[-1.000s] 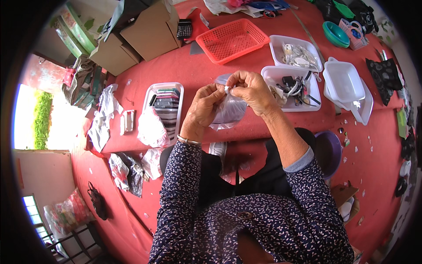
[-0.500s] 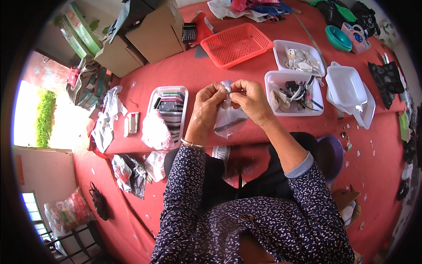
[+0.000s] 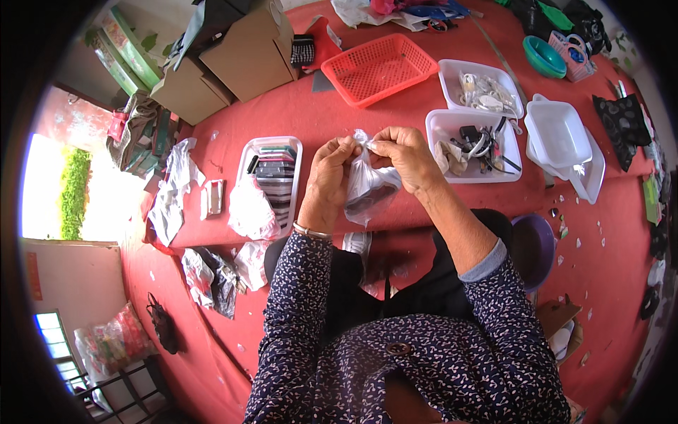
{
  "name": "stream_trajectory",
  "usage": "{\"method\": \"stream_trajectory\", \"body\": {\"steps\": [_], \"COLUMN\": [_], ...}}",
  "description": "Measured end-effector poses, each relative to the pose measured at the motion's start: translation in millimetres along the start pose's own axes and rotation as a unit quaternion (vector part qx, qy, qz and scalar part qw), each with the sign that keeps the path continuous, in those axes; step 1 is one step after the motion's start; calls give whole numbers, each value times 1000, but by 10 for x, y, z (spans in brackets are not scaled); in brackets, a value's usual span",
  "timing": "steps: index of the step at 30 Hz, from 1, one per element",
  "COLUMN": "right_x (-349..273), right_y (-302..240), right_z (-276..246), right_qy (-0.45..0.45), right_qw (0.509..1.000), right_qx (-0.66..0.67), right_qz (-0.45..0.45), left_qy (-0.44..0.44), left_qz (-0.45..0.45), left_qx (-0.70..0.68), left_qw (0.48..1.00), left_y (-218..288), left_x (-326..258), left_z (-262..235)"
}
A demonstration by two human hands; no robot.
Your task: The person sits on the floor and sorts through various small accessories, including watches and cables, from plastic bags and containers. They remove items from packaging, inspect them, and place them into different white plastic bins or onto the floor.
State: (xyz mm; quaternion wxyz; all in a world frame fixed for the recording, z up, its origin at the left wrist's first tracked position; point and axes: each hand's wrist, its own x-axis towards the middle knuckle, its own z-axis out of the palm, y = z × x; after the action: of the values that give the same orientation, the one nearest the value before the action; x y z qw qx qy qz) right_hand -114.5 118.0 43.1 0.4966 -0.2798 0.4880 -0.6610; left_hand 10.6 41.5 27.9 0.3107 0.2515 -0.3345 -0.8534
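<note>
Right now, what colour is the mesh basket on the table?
Red-orange mesh basket, clearest in the head view.

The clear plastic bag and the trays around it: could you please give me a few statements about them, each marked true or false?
1. Both hands grip the top of the clear plastic bag. True: the left hand and the right hand meet at its gathered neck.
2. The red mesh basket is full of cables. False: it looks empty; the cables lie in the white tray beside the right hand.
3. A white tray of flat dark items sits left of the left hand. True.
4. The bag rests flat on the table. False: it hangs from the hands at the table's near edge.
5. The teal bowl stands between the hands. False: it sits at the far right.
</note>
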Motion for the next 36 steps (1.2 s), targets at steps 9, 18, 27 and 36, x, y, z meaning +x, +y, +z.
{"method": "stream_trajectory", "body": {"steps": [9,18,27,36], "right_x": [56,-10,127,27], "right_y": [39,91,38,325], "right_z": [-6,47,-229,302], "right_qy": [16,-16,159,-145], "right_qw": [994,954,984,962], "right_qx": [-95,-267,-67,225], "right_qz": [-52,-135,-47,52], "left_qy": [36,-28,-61,-86], "left_qz": [0,-49,-39,-35], "left_qx": [-47,-45,-87,-288], "left_qw": [998,997,994,953], "left_y": [-46,-75,94,270], "left_x": [111,-44,-94,-156], "left_z": [-111,-21,-33,-108]}}
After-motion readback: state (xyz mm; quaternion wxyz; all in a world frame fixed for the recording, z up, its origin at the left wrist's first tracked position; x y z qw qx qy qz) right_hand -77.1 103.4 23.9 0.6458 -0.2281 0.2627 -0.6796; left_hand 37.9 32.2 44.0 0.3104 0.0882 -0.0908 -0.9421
